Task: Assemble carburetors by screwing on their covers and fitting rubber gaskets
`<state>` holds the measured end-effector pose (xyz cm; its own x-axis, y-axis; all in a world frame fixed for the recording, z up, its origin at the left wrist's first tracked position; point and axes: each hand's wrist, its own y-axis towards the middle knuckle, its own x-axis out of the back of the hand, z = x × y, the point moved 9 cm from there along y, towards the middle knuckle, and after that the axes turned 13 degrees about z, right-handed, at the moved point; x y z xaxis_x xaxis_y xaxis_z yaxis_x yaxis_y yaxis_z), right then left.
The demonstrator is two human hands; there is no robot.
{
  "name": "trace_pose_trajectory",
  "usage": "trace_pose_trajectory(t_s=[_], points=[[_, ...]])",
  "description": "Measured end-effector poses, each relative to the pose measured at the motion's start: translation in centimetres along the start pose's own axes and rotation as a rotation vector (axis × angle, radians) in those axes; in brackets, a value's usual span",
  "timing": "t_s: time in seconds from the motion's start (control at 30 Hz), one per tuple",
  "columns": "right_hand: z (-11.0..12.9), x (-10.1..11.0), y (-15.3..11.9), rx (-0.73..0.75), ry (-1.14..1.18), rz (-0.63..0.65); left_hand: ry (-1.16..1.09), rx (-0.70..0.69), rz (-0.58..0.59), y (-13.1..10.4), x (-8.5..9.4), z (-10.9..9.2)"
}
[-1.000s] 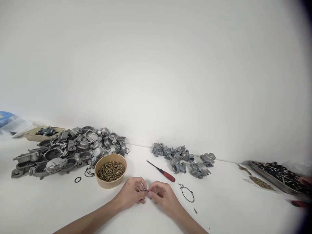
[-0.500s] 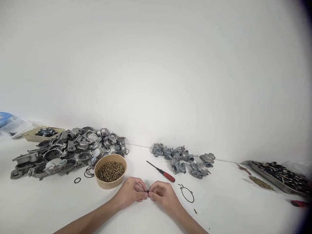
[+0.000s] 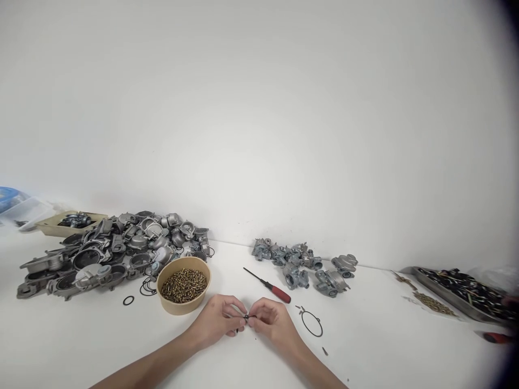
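Small dark part [image 3: 246, 317] sits between the fingertips, just above the desk [image 3: 227, 367]; left hand [image 3: 217, 322] and right hand [image 3: 272, 320] both pinch it. Versus half a second ago: a tiny loop now shows in it; hands nearly unmoved. Fingertips cover much of its outline. Screwdriver [image 3: 273, 289] and black gasket [image 3: 312, 323] lie beyond, unshifted. Far right, a blurred shape, apparently a co-worker's hand [image 3: 510, 302], is back at the metal tray [image 3: 454, 302]; red handle [image 3: 497, 337] partly lost in dark lens edge.
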<state>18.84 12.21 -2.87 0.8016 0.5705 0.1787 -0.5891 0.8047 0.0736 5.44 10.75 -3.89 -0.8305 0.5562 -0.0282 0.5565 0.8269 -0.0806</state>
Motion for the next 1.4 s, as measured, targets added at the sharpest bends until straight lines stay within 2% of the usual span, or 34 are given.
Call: trace_pose_trajectory(t_s=[0.6, 0.8, 0.9, 1.0, 1.1, 1.4], points=[[-0.9, 0.1, 0.2, -0.023, 0.219, -0.018, 0.047, 0.002, 0.037, -0.4, -0.4, -0.7], [-0.3, -0.6, 0.1, -0.021, 0.302, 0.03, 0.137, -0.063, 0.022, -0.8, -0.7, -1.7], [-0.5, -0.9, 0.1, -0.039, 0.331, 0.043, 0.205, -0.139, -0.034, -0.8, -0.2, -2.4], [-0.6, -0.9, 0.1, -0.05, 0.319, 0.053, 0.192, -0.139, -0.056, -0.6, 0.2, -2.1], [-0.3, -0.8, 0.0, -0.04, 0.284, 0.051, 0.054, -0.134, 0.014, -0.3, -0.2, -1.5], [1.3, -0.4, -0.4, -0.006, 0.103, 0.014, -0.04, -0.166, 0.053, -0.4, -0.7, -1.9]])
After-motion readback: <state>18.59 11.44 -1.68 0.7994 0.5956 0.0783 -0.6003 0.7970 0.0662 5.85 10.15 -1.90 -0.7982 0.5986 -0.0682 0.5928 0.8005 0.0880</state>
